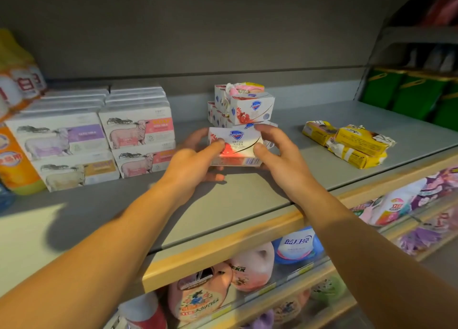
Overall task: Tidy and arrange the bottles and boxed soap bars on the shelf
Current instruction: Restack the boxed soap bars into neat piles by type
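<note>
A white Safeguard soap box (238,143) with a red fruit print is held between both hands just above the grey shelf (247,195). My left hand (195,162) grips its left end, thumb on top and fingers underneath. My right hand (280,152) grips its right end, thumb on the front face. Directly behind stands a stack of matching Safeguard boxes (250,108), with a torn pink and yellow packet on top. Orange and yellow bottles (17,140) stand at the far left.
Stacked sheep-print soap boxes (99,135) fill the shelf's left side. Yellow wrapped soap bars (352,143) lie loose at the right. Green packs (409,93) sit far right. Below the wooden shelf edge (223,252) are detergent bottles and pouches.
</note>
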Motion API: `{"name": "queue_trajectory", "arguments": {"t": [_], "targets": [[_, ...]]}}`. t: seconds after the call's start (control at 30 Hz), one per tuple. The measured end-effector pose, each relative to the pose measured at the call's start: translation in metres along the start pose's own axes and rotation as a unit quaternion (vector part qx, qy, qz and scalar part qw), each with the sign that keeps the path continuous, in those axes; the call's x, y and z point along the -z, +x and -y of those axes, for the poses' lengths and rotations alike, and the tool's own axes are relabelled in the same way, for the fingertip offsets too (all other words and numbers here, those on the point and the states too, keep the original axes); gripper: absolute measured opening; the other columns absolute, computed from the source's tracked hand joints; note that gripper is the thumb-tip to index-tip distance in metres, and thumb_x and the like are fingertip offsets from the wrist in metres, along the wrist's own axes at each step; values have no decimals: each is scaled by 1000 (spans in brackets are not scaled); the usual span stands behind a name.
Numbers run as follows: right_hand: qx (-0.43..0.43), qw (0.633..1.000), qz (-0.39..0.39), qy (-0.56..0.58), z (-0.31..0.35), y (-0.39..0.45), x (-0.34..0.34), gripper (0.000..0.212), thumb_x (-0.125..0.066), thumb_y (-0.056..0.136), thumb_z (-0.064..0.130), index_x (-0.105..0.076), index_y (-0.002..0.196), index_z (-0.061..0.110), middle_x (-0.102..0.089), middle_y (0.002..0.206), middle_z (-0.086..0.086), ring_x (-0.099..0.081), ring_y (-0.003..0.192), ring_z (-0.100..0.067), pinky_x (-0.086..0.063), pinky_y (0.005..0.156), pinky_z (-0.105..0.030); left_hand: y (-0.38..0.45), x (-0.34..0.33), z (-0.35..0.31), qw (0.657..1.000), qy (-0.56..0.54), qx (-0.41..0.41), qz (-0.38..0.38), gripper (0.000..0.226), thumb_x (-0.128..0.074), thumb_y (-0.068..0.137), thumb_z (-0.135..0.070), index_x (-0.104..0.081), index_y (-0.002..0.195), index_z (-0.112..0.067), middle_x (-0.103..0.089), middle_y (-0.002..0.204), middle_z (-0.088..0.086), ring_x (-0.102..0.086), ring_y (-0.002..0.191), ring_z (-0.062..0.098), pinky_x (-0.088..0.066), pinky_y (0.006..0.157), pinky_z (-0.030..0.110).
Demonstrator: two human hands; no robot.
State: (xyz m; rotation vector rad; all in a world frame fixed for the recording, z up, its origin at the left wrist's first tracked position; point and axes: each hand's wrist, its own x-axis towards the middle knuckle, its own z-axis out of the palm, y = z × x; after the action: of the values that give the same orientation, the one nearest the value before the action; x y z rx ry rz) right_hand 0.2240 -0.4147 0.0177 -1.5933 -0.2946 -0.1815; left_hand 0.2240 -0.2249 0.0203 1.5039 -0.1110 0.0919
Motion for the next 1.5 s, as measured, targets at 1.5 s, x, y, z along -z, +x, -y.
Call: {"name": "queue_trajectory", "arguments": {"t": [1.5], "targets": [[-57, 997, -5, -48, -6, 4, 3, 24, -58, 95, 35, -67, 96, 12, -75, 85, -6, -67, 61, -23, -48, 49, -26, -9, 20, -5, 997, 40, 58, 21, 23, -71, 88, -28, -73, 89, -5, -72, 70, 12, -63, 54, 16, -56, 52, 25]]}}
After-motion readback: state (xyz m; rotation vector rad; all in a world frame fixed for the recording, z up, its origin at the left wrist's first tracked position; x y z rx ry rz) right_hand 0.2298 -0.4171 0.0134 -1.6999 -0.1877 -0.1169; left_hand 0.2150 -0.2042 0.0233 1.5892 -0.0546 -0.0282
